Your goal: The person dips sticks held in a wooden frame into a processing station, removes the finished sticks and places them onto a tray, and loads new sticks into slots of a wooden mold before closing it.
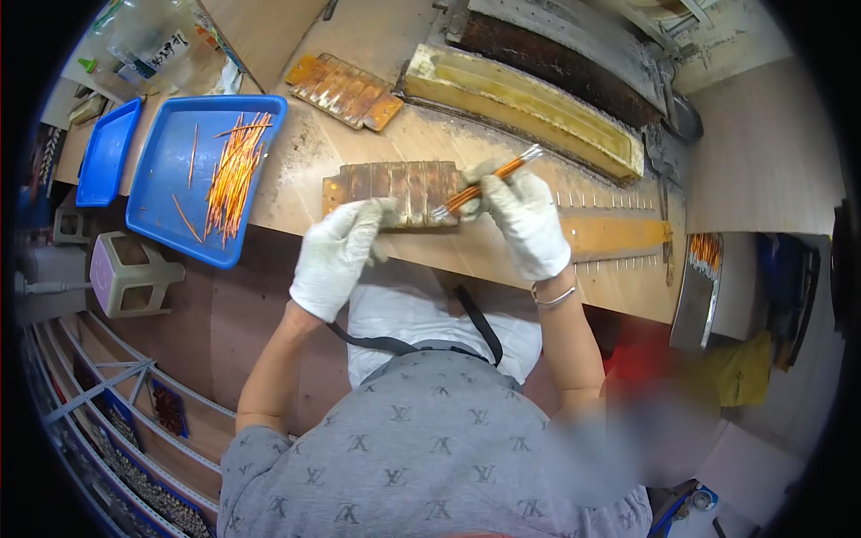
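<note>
"What lay on our left?"
"On the tabletop (289, 193), a tray (166, 148) with rods (235, 184) in it. We had a second tray (109, 152) farther left and a stool (130, 273) lower down."
"And before us?"
"A plate (384, 184), with another plate (345, 90) behind it, leftward. Our trough (529, 112) sat behind, rightward; a strip (619, 237) lay right, between pin rows (605, 203)."

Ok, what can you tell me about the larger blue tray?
The larger blue tray is rectangular with rounded corners and a raised rim, and looks plastic. It sits open side up, left of the left hand. Thin orange rods lie heaped toward its right side, with a few strays; neither hand touches it.
</note>
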`<action>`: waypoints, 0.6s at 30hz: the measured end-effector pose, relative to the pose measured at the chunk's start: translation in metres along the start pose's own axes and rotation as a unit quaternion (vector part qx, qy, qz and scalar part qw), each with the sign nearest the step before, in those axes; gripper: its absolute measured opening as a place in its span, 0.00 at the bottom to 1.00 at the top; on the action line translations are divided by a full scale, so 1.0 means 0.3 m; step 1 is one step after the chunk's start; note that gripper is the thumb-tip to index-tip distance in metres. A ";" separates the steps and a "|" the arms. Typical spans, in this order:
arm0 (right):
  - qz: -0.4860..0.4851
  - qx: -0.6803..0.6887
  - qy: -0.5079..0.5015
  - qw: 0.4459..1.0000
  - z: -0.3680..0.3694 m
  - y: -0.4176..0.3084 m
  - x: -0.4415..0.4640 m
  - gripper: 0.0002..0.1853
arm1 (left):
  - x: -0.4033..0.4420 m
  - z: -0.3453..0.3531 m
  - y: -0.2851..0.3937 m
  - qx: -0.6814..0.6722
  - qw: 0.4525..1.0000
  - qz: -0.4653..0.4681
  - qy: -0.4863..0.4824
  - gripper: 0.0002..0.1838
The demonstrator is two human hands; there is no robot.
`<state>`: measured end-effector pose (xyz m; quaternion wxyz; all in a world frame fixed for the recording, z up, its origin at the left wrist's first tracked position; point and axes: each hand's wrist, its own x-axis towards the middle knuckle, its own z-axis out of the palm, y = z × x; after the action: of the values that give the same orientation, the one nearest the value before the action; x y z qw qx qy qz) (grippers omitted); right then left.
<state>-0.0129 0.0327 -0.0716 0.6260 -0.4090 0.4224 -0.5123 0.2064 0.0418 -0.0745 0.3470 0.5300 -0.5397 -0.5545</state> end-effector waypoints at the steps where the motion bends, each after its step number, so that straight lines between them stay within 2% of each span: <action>1: 0.009 0.063 -0.005 0.998 -0.010 -0.007 -0.017 0.10 | -0.006 0.022 0.013 -0.046 0.997 -0.045 -0.038 0.16; 3: 0.001 0.110 0.008 0.994 -0.032 0.006 -0.045 0.10 | -0.012 0.061 0.041 -0.074 0.989 -0.029 -0.125 0.17; 5: 0.017 0.145 -0.036 0.989 -0.068 0.000 -0.077 0.12 | -0.002 0.097 0.039 -0.077 0.984 -0.040 -0.155 0.20; 7: 0.006 0.128 -0.023 0.992 -0.086 -0.004 -0.106 0.14 | 0.012 0.128 0.032 -0.104 0.964 -0.052 -0.239 0.22; 9: 0.000 0.141 -0.089 0.986 -0.128 0.004 -0.126 0.12 | 0.019 0.173 0.064 -0.119 0.956 -0.068 -0.259 0.23; 11: -0.005 0.123 -0.060 0.991 -0.134 -0.008 -0.153 0.12 | 0.022 0.209 0.105 -0.128 0.930 -0.103 -0.330 0.27; 14: 0.011 -0.014 -0.014 1.000 -0.148 -0.049 -0.195 0.11 | 0.018 0.280 0.124 -0.020 0.935 -0.125 -0.330 0.24; 17: 0.046 -0.018 0.002 0.999 -0.170 -0.060 -0.244 0.10 | -0.002 0.346 0.117 -0.020 0.927 -0.120 -0.355 0.20; 18: 0.014 -0.039 0.030 0.999 -0.178 -0.037 -0.261 0.11 | -0.017 0.369 0.130 -0.011 0.930 -0.104 -0.353 0.20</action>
<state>-0.0762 0.1042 -0.0691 0.6035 -0.4116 0.4669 -0.4983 0.0936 0.0653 -0.0517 0.0800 0.3499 -0.5629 -0.7445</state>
